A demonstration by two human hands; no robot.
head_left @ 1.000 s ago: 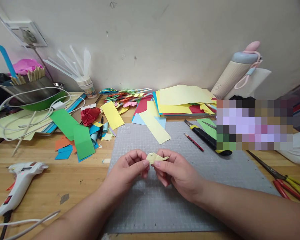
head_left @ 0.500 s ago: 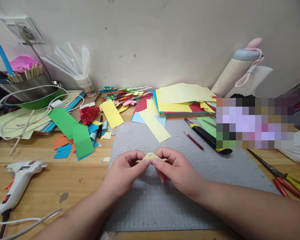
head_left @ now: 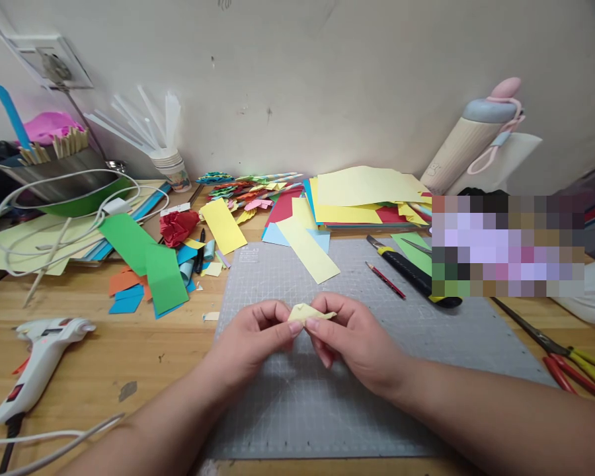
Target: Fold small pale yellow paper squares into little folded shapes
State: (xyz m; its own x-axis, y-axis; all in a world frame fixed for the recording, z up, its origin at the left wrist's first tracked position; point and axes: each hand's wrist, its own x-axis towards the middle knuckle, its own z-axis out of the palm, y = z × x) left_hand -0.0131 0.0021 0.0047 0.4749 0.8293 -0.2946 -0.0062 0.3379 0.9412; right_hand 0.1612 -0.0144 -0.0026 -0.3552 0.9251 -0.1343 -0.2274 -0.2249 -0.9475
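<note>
A small folded piece of pale yellow paper (head_left: 305, 311) is pinched between my two hands, above the grey cutting mat (head_left: 297, 410). My left hand (head_left: 260, 330) grips its left end between thumb and curled fingers. On the other side, my right hand (head_left: 344, 327) pinches the right part, and a thin tip of the paper sticks out past the thumb. Both thumbs face me, nearly meeting at the lower edge. The fingers cover part of the folds. Beyond the hands lies a pale yellow paper strip (head_left: 310, 251) across the mat's far edge.
Right of the hands lie a red pencil (head_left: 385, 280), a black and yellow utility knife (head_left: 411, 272) and scissors (head_left: 560, 350). At left are a white glue gun (head_left: 42, 360), green paper strips (head_left: 151, 268) and a crumpled red paper (head_left: 178, 228). Paper sheets (head_left: 367, 188) are stacked behind.
The folded yellow paper has turned in my fingers: its left point no longer shows, and its right tip now extends farther. Both hands stay almost in place.
</note>
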